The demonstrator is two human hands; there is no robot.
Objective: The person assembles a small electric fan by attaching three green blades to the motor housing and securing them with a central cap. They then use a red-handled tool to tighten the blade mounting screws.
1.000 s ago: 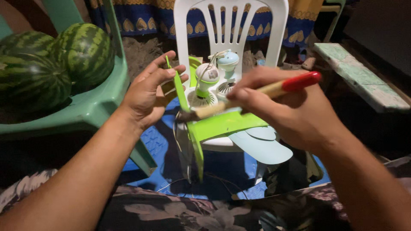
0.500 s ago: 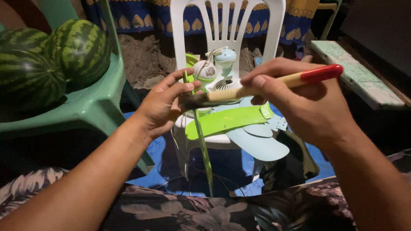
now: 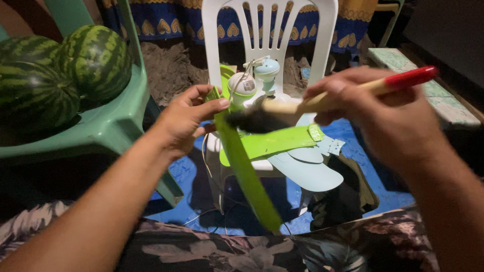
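The left hand (image 3: 184, 121) has its grip closed on the upper end of a long, flat, lime-green plastic fan blade (image 3: 244, 168), thumb on the near face and fingers behind; the smooth blade slants down and to the right, ending in a rounded tip above the dark floral fabric (image 3: 212, 252) along the bottom edge of the view. The right hand (image 3: 388, 121) has its grip closed around a paintbrush with a pale wooden handle and a glossy red end (image 3: 353, 93); its dark, bushy bristles touch the blade just below the left thumb. Behind both hands stands a white plastic slatted chair (image 3: 267, 20), whose seat carries two small fan motor housings, another green blade and pale blue blades (image 3: 307, 171) that overhang the front edge. On the left, striped green watermelons (image 3: 65, 65) lie on the seat of a mint-green plastic chair (image 3: 111, 126).
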